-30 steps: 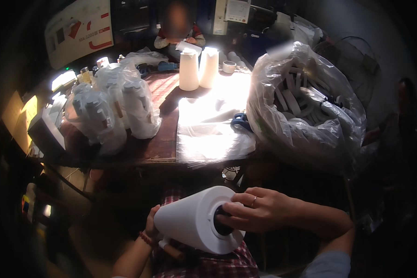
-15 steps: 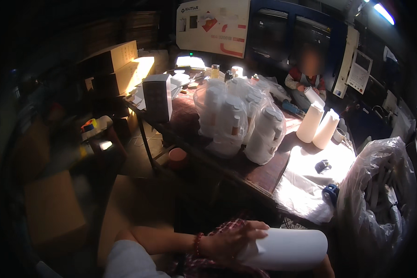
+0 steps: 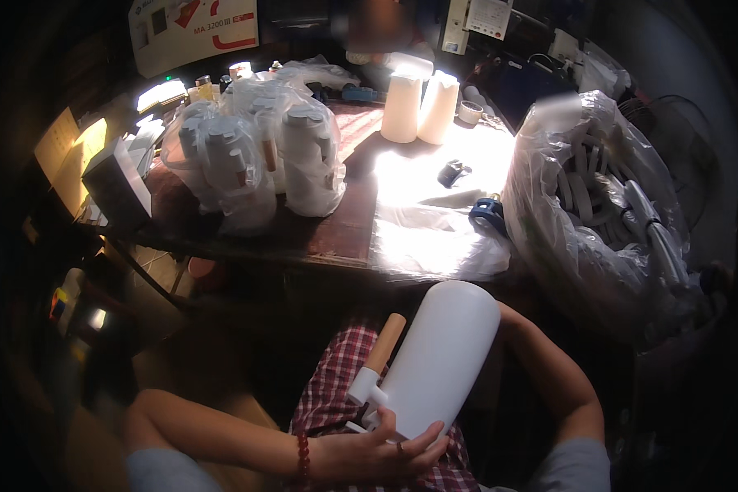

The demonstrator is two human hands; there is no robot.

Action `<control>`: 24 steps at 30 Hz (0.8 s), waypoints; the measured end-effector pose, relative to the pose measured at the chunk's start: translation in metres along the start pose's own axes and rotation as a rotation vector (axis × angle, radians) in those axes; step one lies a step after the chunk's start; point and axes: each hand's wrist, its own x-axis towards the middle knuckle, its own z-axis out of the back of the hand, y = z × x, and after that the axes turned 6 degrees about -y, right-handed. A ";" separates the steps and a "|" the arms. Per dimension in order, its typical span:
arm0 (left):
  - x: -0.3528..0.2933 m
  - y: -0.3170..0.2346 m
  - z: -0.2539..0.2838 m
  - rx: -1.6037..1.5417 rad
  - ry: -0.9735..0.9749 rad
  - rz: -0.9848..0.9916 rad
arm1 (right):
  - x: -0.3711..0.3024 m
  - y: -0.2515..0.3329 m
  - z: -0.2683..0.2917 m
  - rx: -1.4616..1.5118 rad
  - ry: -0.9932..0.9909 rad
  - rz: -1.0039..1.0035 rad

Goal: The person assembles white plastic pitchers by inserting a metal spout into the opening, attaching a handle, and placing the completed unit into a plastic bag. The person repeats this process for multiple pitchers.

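A white cylindrical jug (image 3: 447,353) with a wooden-gripped handle (image 3: 384,343) lies tilted over my lap, its rounded end pointing up and right. My left hand (image 3: 385,451) is wrapped round the lower end, fingers curved over the white wall beside the handle's foot. Along the right side comes my right arm; my right hand (image 3: 508,321) meets the jug near its upper end, and its fingers are hidden behind it. Under the jug shows red checked cloth (image 3: 333,373) on my lap.
The table (image 3: 340,238) ahead holds several plastic-wrapped jugs (image 3: 307,160), two pale bare jugs (image 3: 402,107), a small dark part (image 3: 453,172) and a blue tool (image 3: 488,211). A clear bag of white curved parts (image 3: 541,197) stands right. Another person (image 3: 385,57) is across the table.
The jug has swung from lying sideways to a steeper tilt, and its handle now shows. My left hand has shifted left and down along with it. The whole view has turned to the right.
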 end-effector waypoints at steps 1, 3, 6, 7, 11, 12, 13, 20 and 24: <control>0.002 -0.001 -0.016 -0.021 0.031 -0.013 | 0.009 -0.011 0.008 0.032 -0.003 -0.015; 0.000 -0.006 -0.061 -0.178 0.149 -0.065 | 0.029 -0.028 0.006 0.014 -0.083 -0.158; 0.019 0.041 -0.062 -0.645 -0.131 0.137 | 0.063 -0.062 -0.008 -0.128 0.005 -0.231; 0.027 0.069 -0.060 -0.544 -0.200 0.277 | 0.071 -0.070 -0.009 -0.058 0.025 -0.207; 0.015 0.158 -0.115 -0.600 -0.229 0.885 | 0.092 -0.025 -0.028 -0.434 0.002 -0.003; 0.004 0.162 -0.137 -0.816 -0.159 0.977 | 0.095 -0.002 -0.027 -0.467 -0.058 -0.003; 0.003 0.157 -0.142 -0.723 -0.201 1.052 | 0.099 0.011 -0.020 -0.521 -0.176 0.036; -0.008 0.177 -0.154 -1.110 -0.391 1.115 | 0.143 -0.030 0.087 -1.220 -0.696 0.613; -0.019 0.187 -0.162 -1.563 -0.352 1.369 | 0.159 -0.039 0.086 -0.931 -0.869 0.606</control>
